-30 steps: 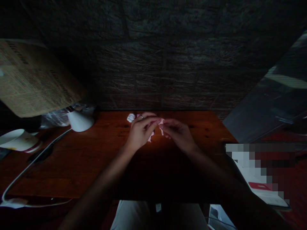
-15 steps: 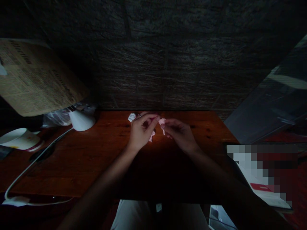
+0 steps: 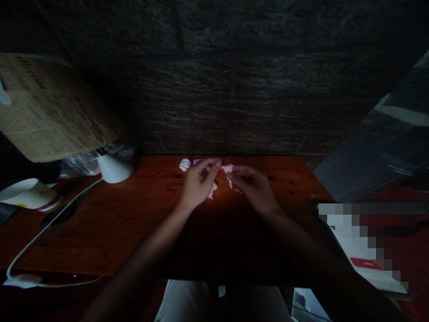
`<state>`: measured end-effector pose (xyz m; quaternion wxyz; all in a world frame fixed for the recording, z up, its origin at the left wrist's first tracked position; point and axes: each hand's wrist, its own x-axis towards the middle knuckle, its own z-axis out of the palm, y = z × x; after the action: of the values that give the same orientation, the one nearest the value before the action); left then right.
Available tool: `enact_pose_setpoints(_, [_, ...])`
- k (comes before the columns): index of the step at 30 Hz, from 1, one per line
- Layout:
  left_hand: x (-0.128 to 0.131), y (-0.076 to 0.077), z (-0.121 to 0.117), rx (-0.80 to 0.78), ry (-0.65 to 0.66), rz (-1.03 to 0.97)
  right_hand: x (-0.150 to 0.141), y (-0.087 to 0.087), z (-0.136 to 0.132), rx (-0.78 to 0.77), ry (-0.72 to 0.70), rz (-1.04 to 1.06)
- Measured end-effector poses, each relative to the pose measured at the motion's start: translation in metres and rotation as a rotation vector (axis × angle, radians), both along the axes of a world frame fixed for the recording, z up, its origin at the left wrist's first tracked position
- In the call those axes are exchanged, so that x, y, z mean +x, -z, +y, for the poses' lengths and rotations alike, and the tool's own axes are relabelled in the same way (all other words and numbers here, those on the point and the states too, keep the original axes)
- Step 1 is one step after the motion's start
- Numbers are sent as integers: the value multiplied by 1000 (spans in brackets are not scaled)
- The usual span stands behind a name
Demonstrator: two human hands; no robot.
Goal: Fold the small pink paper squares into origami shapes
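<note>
- Pink crumpled piece (image 3: 229, 170) sits between the two hands, toward the far side of the worktop (image 3: 134, 223).
- Right hand (image 3: 253, 185): thumb and forefinger pinch it; a light pinch seems best, since it looks thin and may tear.
- Left hand (image 3: 199, 183): fingertips meet by the piece's left edge; whether they grip it, I cannot tell.
- Small, slow finger movements should suit it, keeping the left hand from dragging the other pink scrap (image 3: 212, 191) just beside it.
</note>
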<state>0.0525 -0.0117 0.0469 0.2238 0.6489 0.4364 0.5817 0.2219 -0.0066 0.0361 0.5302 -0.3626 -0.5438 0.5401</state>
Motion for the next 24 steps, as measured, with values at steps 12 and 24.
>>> enact_pose_setpoints(12, [3,3,-4,-160,124,-133,-1,0,0,8,44,3])
enact_pose_setpoints(24, [6,2,-3,-302,219,-290,-1,-1,0,-55,43,50])
